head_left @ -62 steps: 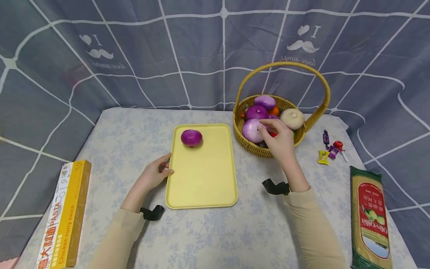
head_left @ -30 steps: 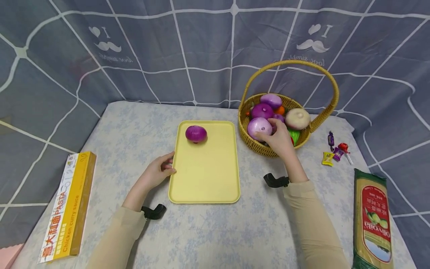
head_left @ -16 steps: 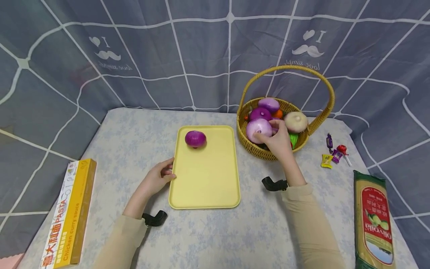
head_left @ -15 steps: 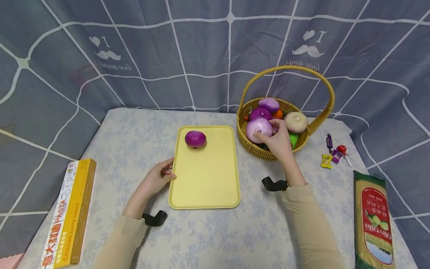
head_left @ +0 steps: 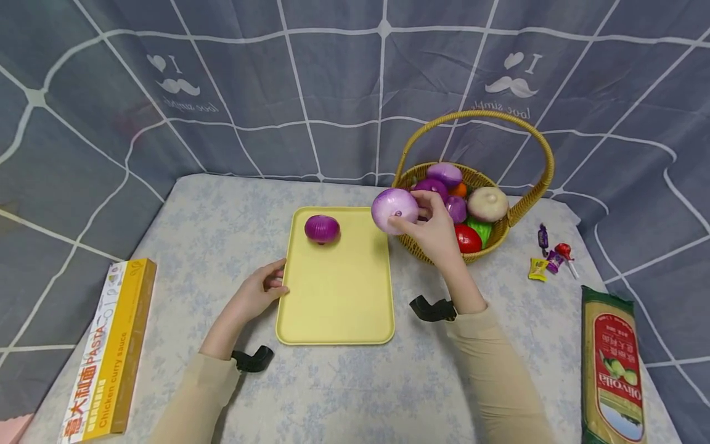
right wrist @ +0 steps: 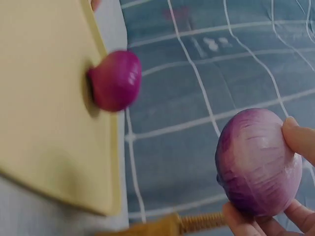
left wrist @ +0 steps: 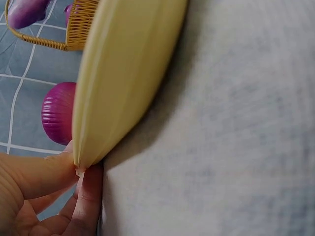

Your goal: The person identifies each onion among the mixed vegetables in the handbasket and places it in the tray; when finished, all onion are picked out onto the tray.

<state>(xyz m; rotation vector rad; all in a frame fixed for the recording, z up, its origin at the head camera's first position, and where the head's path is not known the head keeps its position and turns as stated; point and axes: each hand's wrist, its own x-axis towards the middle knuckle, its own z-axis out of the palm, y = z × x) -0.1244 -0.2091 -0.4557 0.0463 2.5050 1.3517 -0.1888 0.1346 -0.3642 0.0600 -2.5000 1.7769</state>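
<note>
My right hand grips a pale purple onion, thumb on the near side and fingers behind. In the head view the onion overlaps the tray's back right corner and the basket's left rim; the right wrist view shows it held up in the air. With thumb and fingers, my left hand pinches the left edge of the yellow tray; the left wrist view shows the tray's rim between them. A dark purple onion lies at the tray's back left.
Behind the tray's right side stands a wicker basket with a tall handle, holding several onions, a red vegetable and a white one. Wrapped candies and a lollipop lie right of it. A pasta box and noodle pack flank the table.
My right hand has lifted the pale purple onion out of the basket and moved it left toward the tray, uncovering the red vegetable. The left hand keeps its hold on the tray's edge.
</note>
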